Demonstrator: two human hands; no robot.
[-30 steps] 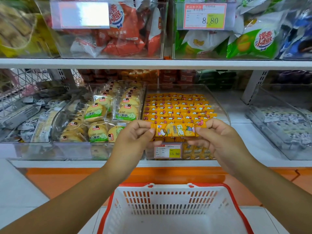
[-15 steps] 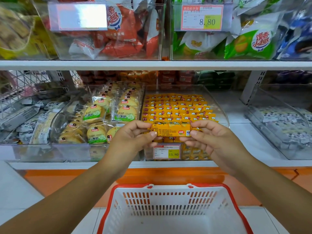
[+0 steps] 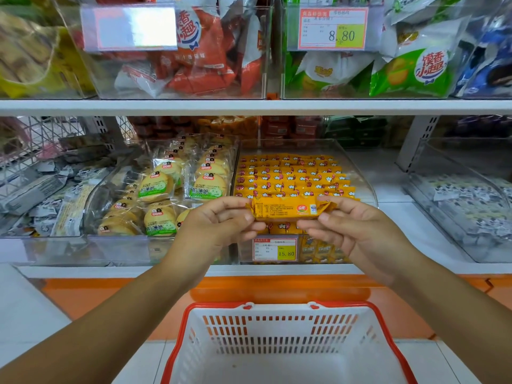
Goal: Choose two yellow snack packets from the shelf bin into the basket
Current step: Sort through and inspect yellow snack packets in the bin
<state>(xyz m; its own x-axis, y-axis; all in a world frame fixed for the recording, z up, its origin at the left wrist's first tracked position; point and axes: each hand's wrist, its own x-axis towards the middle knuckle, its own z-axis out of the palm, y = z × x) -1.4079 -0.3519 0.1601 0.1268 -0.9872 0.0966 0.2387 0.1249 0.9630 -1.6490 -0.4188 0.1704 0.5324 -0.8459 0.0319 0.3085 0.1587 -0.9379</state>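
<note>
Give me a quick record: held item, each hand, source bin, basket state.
held item: yellow snack packet, held level
left hand: pinches the packet's left end
right hand: pinches the packet's right end
source bin: clear shelf bin, rows of yellow packets, behind the hands
basket: white, red rim, below the hands; no packet visible inside

Round biscuit packs (image 3: 156, 187) below, red bags (image 3: 202, 56) and green bags (image 3: 412, 73) on the upper shelf (image 3: 166, 107)

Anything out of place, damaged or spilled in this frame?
Nothing looks damaged or spilled. The left hand and right hand pinch the ends of an intact held packet. Only the black-and-white packets at far left lie jumbled, unlike the stocked yellow packets in neat rows.
</note>
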